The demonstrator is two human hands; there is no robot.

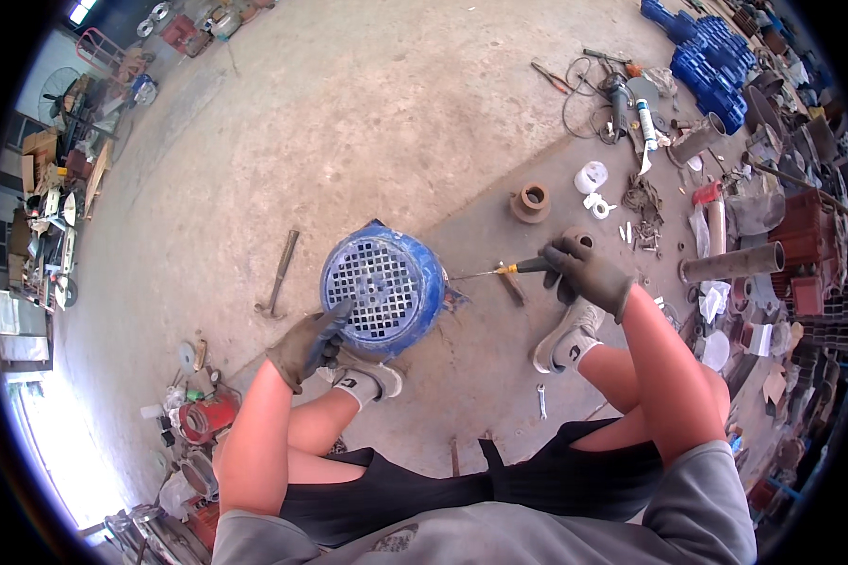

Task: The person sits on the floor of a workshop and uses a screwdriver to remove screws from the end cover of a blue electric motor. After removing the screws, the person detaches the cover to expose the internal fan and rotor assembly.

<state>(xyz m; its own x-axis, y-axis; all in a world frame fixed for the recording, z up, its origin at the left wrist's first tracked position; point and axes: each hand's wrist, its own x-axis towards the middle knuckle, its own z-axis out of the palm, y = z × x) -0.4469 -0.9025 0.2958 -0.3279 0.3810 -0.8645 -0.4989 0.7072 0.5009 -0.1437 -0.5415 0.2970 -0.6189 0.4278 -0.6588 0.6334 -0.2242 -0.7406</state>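
**Screwdriver at the side of the blue fan cover**

A person squats on the concrete floor [349, 113] with a round blue fan cover [383, 287] between their feet. The cover has a grid of little holes on top, and it seems to sit on the end of a motor that is mostly hidden under it.

The left hand [313, 341], in a dark glove, rests on the near left edge of the cover. Its fingers lie bent over the rim, touching it but not closed all the way around anything. It looks like it is there to keep the cover from moving.

The right hand [589, 273], also gloved, is closed tight around the dark handle of a screwdriver [499, 271]. The thin metal shaft points left, and its tip is at the right side of the cover. I cannot tell if the tip sits in a screw.

To do this well, I think the screwdriver should stay straight and level so the tip does not slip off. The left hand should press down firmly so the cover stays put. Slow turns are safer than fast ones.

A hammer [279, 275] lies on the floor to the left, a little way from the cover. A small wrench [542, 401] lies near the right shoe [567, 341]. Blue parts [711, 56] are piled far off at the top right.
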